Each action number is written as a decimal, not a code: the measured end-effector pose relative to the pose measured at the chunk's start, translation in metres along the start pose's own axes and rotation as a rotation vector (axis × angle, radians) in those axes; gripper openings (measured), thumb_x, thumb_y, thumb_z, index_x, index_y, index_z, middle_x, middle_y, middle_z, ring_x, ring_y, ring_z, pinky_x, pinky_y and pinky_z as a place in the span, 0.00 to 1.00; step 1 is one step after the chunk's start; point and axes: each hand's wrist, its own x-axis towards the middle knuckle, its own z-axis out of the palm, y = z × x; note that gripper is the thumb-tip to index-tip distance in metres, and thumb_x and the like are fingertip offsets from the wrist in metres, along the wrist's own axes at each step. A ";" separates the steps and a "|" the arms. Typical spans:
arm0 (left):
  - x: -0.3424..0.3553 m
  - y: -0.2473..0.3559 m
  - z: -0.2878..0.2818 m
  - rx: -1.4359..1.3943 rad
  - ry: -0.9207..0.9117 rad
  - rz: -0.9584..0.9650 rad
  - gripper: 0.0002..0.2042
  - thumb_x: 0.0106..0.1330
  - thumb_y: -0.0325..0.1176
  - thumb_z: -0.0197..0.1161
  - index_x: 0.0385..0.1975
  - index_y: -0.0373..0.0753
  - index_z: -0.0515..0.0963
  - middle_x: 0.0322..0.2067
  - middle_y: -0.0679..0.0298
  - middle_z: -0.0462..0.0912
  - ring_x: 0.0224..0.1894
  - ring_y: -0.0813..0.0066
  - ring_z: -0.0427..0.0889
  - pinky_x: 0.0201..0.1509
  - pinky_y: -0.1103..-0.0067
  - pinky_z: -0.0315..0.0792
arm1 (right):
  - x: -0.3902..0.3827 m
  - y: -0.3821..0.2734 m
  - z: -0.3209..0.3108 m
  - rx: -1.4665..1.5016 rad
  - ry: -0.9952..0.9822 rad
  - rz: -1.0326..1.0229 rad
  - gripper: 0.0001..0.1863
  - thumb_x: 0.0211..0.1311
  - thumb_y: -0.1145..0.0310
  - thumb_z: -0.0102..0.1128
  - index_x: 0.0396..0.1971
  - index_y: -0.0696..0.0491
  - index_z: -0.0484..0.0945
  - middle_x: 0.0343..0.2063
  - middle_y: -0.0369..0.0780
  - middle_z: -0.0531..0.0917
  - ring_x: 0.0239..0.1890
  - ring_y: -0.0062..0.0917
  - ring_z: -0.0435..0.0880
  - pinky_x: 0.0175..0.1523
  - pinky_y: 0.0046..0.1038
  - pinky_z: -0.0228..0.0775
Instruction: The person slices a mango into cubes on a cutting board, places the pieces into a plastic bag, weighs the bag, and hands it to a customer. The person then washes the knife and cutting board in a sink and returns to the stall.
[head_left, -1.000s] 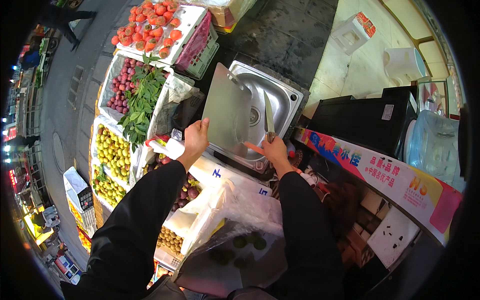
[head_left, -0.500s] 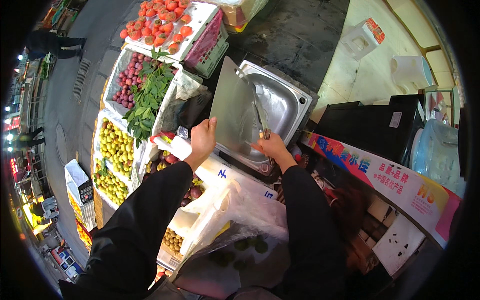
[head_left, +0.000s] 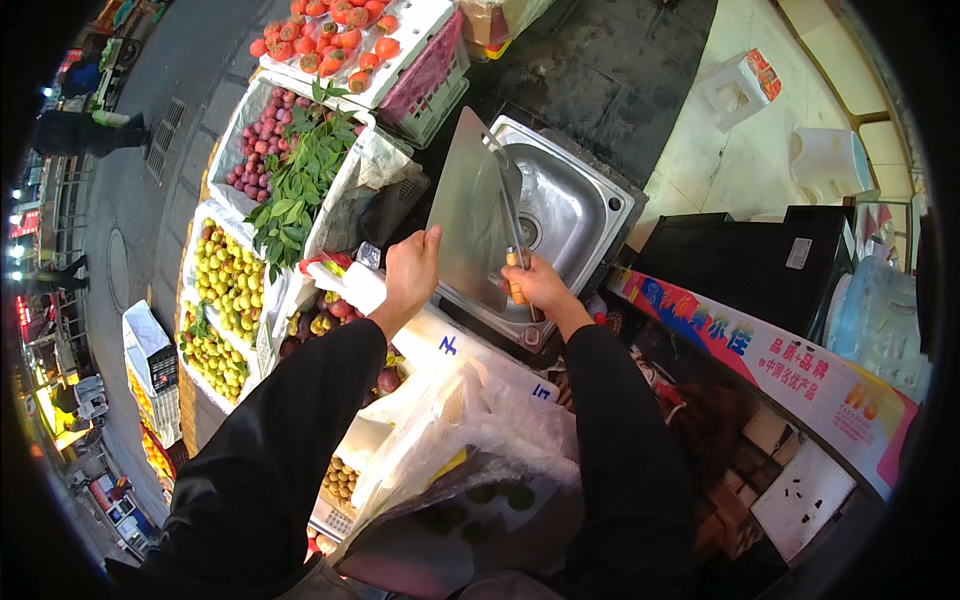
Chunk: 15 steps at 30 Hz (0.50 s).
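Note:
My left hand point(head_left: 408, 275) is closed on the near left edge of a thin translucent cutting board point(head_left: 462, 200), thumb pointing away from me. The board stands tilted over the left side of a stainless steel sink point(head_left: 575, 190). In my right hand point(head_left: 545, 287) is a knife point(head_left: 516, 280), gripped by its wooden handle. Its long blade points away from me and lies along the board's right side; I cannot tell whether the two touch. The sink's drain shows beyond the blade.
Crates of persimmons point(head_left: 330, 40), plums point(head_left: 262, 145) with leafy stems point(head_left: 300, 190), and green jujubes point(head_left: 228, 275) line the left. White foam boxes and plastic film point(head_left: 450, 400) lie beneath my arms. A black cabinet point(head_left: 740, 260) and printed banner point(head_left: 760, 360) stand right; two white stools point(head_left: 740, 90) are beyond.
My right hand has turned the knife slightly, so more of its wooden handle shows. The board remains in my left hand. The whole view has shifted a little.

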 end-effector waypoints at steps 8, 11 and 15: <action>-0.007 -0.005 0.007 0.331 0.159 0.225 0.23 0.75 0.45 0.46 0.22 0.34 0.73 0.18 0.45 0.77 0.24 0.42 0.78 0.30 0.56 0.71 | 0.008 0.011 0.050 -0.557 0.638 -0.112 0.16 0.57 0.63 0.59 0.37 0.62 0.74 0.35 0.55 0.83 0.43 0.53 0.81 0.49 0.45 0.72; -0.011 -0.003 0.006 0.382 0.156 0.221 0.22 0.75 0.44 0.45 0.24 0.35 0.74 0.18 0.45 0.77 0.23 0.42 0.79 0.30 0.56 0.72 | 0.017 0.033 0.047 -0.524 0.305 0.111 0.20 0.56 0.68 0.58 0.45 0.66 0.72 0.32 0.58 0.82 0.31 0.46 0.86 0.37 0.42 0.78; -0.014 -0.002 0.005 0.376 0.155 0.275 0.20 0.75 0.43 0.45 0.24 0.36 0.73 0.16 0.46 0.77 0.21 0.44 0.79 0.27 0.57 0.73 | 0.026 0.082 0.034 -0.406 0.168 0.327 0.24 0.55 0.70 0.57 0.50 0.68 0.69 0.27 0.55 0.81 0.22 0.39 0.85 0.27 0.38 0.77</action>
